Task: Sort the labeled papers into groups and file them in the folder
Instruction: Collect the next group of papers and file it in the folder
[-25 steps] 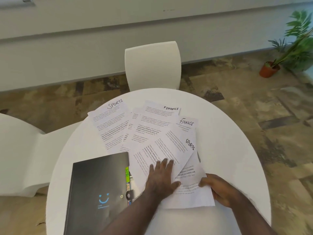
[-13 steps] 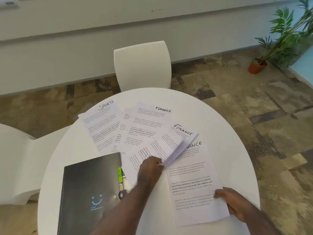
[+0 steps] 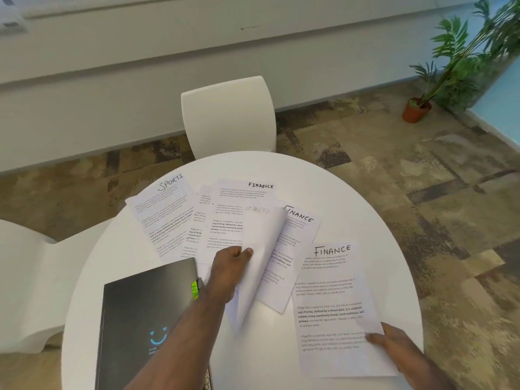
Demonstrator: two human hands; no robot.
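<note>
Several labeled sheets lie fanned on a round white table (image 3: 365, 198). My left hand (image 3: 229, 270) pinches a curled sheet (image 3: 260, 249), lifted so its blank back faces me. My right hand (image 3: 394, 350) holds the lower right corner of a FINANCE sheet (image 3: 334, 299) lying apart at the right. Under the lifted sheet rests another FINANCE sheet (image 3: 301, 223), with a third FINANCE sheet (image 3: 253, 192) behind it. A SPORTS sheet (image 3: 166, 204) sits at the far left. The black folder (image 3: 140, 316), with a blue smiley and a green tab, lies closed at the front left.
One white chair (image 3: 228, 114) stands behind the table and another white chair (image 3: 25, 277) at the left. A potted plant (image 3: 416, 109) stands on the patterned floor at the far right.
My right hand slid the FINANCE sheet out to the right, clear of the pile. My left hand went from pressing flat on the papers to pinching one sheet and lifting it, curled over.
</note>
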